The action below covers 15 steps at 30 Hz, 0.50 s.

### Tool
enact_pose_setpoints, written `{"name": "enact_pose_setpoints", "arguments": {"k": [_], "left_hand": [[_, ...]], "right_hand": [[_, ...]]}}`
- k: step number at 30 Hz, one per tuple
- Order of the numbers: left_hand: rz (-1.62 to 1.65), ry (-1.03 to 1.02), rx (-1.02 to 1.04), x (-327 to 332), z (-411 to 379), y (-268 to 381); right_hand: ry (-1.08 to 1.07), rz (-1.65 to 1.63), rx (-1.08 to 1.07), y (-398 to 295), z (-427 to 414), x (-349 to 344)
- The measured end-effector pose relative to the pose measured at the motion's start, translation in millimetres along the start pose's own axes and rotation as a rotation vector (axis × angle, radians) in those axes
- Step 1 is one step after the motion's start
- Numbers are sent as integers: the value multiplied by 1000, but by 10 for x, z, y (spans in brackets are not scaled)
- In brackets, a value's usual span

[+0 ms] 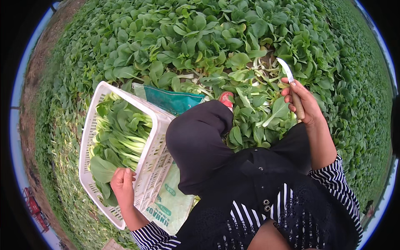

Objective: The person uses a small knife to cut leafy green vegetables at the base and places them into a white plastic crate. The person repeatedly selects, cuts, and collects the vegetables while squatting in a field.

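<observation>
My right hand (303,101) grips the wooden handle of a curved-blade harvesting knife (286,69), its blade pointing up and left over cut leaves. My left hand (123,184) is at the near inner side of a white plastic crate (153,125), against the leafy greens in it; whether its bent fingers hold a leaf I cannot tell. The crate holds bok choy (131,142) with pale stalks, lying in layers. Loose bok choy leaves (276,112) lie on the ground between my knees, below the knife.
Growing bok choy (200,34) fills the field ahead and to the right. A green sack (173,98) lies beyond the crate, and a pale printed sack (172,197) lies beside it. A red shoe (226,99) shows past my knee. A red vehicle (36,209) stands far left.
</observation>
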<state>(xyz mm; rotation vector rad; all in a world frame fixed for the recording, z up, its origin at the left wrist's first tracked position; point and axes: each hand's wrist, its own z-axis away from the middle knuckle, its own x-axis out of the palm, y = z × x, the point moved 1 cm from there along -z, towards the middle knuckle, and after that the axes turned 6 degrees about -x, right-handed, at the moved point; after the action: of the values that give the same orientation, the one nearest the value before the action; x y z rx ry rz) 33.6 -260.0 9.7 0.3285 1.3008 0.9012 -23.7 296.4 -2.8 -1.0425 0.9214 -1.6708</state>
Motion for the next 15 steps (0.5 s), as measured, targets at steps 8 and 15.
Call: {"name": "enact_pose_setpoints", "arguments": {"k": [8, 15], "left_hand": [[788, -796, -379, 1399, -439, -115], [513, -538, -688, 3042, -689, 251]], "right_hand": [[-2, 485, 127, 307, -347, -547], [-193, 923, 188, 1110, -928, -1206]]}}
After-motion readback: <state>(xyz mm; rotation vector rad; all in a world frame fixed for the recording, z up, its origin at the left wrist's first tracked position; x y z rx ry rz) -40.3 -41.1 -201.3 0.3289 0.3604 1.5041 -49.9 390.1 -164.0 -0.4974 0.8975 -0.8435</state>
